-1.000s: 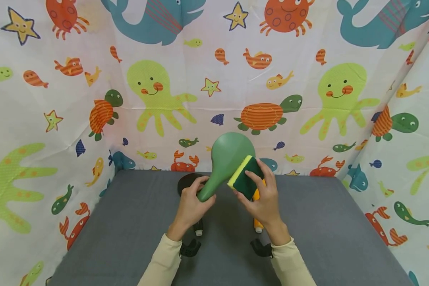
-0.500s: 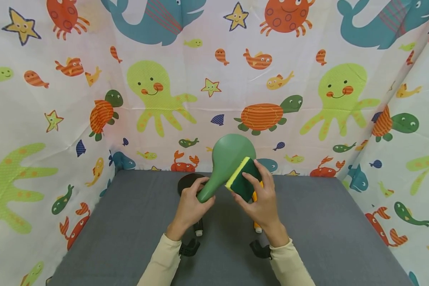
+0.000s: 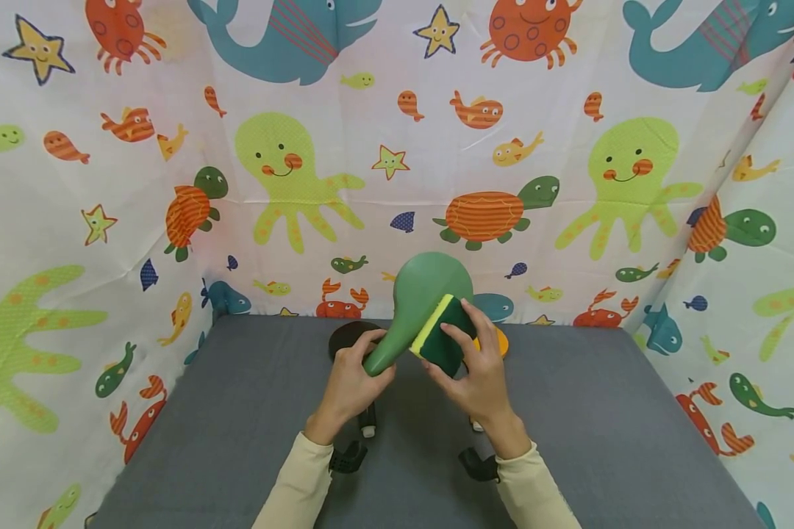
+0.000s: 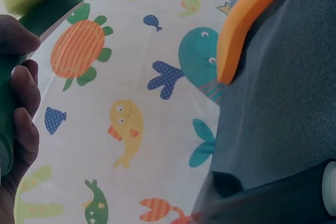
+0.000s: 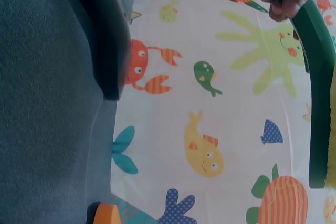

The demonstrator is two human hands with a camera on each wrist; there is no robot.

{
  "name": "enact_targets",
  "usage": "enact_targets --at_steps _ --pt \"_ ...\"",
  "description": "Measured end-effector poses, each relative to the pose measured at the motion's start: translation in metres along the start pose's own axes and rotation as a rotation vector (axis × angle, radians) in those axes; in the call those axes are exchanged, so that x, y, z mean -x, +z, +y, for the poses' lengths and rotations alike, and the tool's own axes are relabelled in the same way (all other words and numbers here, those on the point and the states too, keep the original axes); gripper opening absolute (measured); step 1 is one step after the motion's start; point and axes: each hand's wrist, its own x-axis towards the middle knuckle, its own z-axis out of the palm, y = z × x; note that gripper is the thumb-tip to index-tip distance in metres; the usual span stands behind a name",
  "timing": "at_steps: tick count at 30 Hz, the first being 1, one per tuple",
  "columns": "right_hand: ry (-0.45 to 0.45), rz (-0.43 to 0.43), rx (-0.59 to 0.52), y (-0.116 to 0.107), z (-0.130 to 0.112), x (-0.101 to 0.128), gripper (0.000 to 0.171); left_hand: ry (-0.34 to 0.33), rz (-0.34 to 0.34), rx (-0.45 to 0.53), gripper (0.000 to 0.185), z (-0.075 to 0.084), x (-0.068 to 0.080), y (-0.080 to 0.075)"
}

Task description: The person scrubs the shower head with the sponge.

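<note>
The green spoon (image 3: 430,288) is held up just below the centre of the head view, tilted, its broad round bowl toward the upper right and its handle running to the lower left. Over the past second the sponge (image 3: 440,351) has slid leftward across the bowl, toward the neck, while the spoon itself has dipped slightly; this looks like a wiping stroke in progress, with the utensil not yet put down. The sponge's yellow side faces the spoon, and at the right edge of the right wrist view the two appear to touch; its dark green side is toward the palm. The right hand (image 3: 483,378) pinches the sponge by its edges, thumb at the lower left and index finger at the upper right, another finger lying over the dark green back. The left hand (image 3: 351,380) has its fingers curled round the handle near its end, and its place is nearly unchanged. Both forearms, in pale sleeves (image 3: 296,477), reach up from the bottom of the frame and lean toward each other. Behind the right hand an orange utensil (image 3: 501,344) now shows more of its rounded head but less of its handle; left of centre, a black utensil (image 3: 345,336) lies on the grey table (image 3: 251,411), partly hidden by the left hand.
</note>
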Motion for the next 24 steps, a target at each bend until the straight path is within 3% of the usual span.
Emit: enact_targets --at_steps 9,24 --pt "0.062 0.046 0.01 -0.012 0.013 -0.003 0.06 0.002 -0.072 -0.019 0.047 0.0 0.002 0.001" --pt "0.071 0.008 0.031 -0.013 0.006 -0.003 0.06 0.03 -0.069 -0.038 0.046 0.002 0.003 0.002"
